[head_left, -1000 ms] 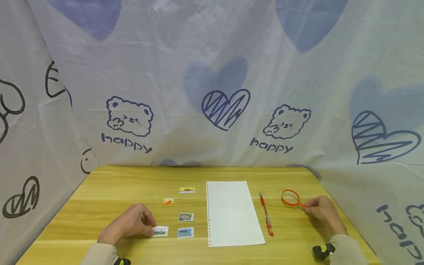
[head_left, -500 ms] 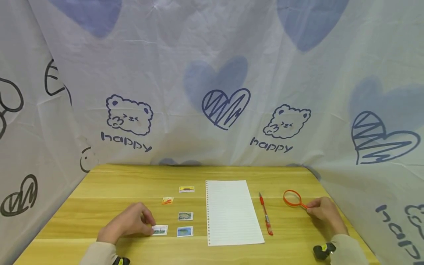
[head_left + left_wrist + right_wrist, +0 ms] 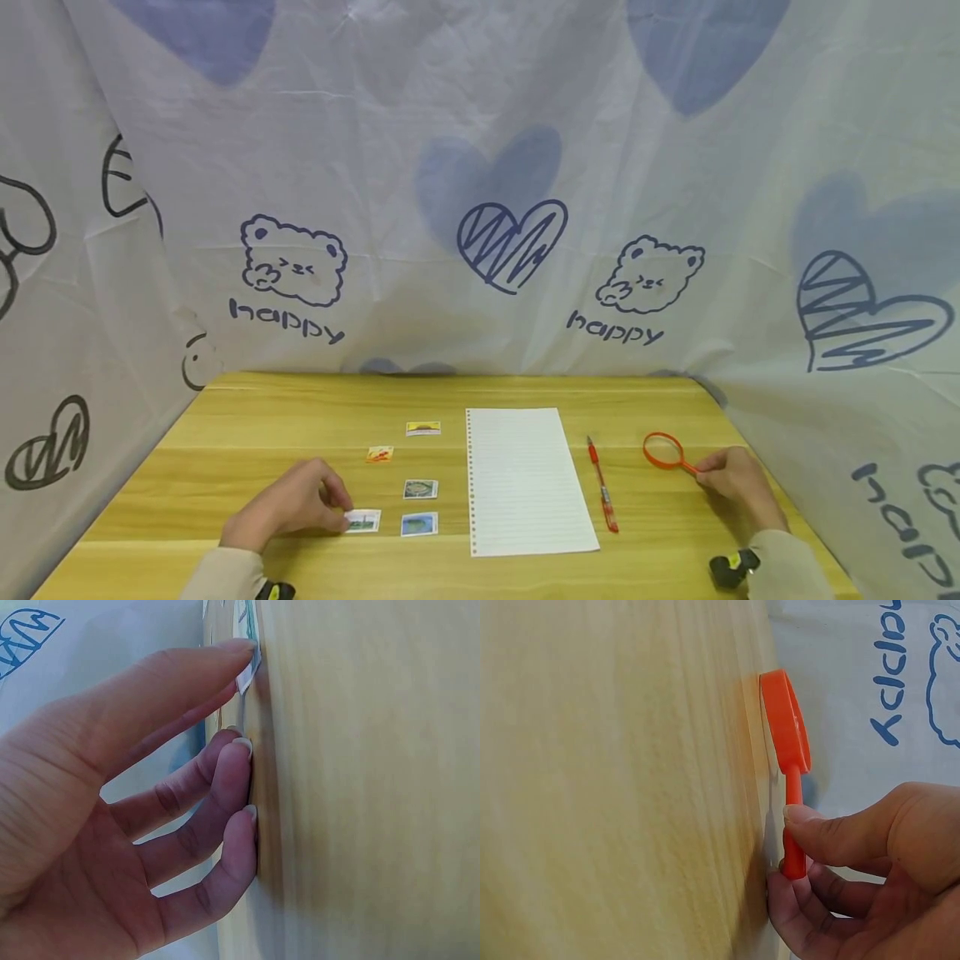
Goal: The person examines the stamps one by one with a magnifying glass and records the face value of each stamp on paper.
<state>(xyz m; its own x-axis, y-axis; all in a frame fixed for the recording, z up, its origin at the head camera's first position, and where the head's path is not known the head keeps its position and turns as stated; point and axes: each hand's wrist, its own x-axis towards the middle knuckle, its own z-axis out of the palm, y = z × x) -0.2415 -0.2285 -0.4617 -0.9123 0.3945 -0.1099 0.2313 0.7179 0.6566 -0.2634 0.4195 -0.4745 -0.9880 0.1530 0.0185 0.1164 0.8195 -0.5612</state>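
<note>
With left hand (image 3: 296, 504), pinching a green-printed stamp (image 3: 364, 522) by its nine-o'clock edge, thumb and fingertip closed down to its thinness, other fingers bent at the wooden table (image 3: 277, 417). With right hand (image 3: 738, 483), gripping an orange magnifying glass (image 3: 786, 735) near the end of its handle, thumb on one side, bent fingers on the other. Seen on a clock face centred on the lined sheet (image 3: 528, 483): green-printed stamp between eight and nine, blue stamp (image 3: 419, 524) near it on its three-o'clock side, grey-green stamp (image 3: 421, 489) at nine, orange-red stamp (image 3: 380, 455) just past nine, yellow stamp (image 3: 423, 429) near ten, red pen (image 3: 602, 487) at three, magnifying glass farther out, just before three. Not possible to tell from these views: any gap beneath the magnifying glass or the stamp's far edge. Keep the pinch light and on the stamp's border, clear of the printed picture, without creasing the paper. Hold the handle steady, fingertips off the lens. Compared with a second ago, drawn slightly toward three o'clock: magnifying glass, along with right hand. Essentially unmoved: left hand, pen, sheet and all five stamps.
</note>
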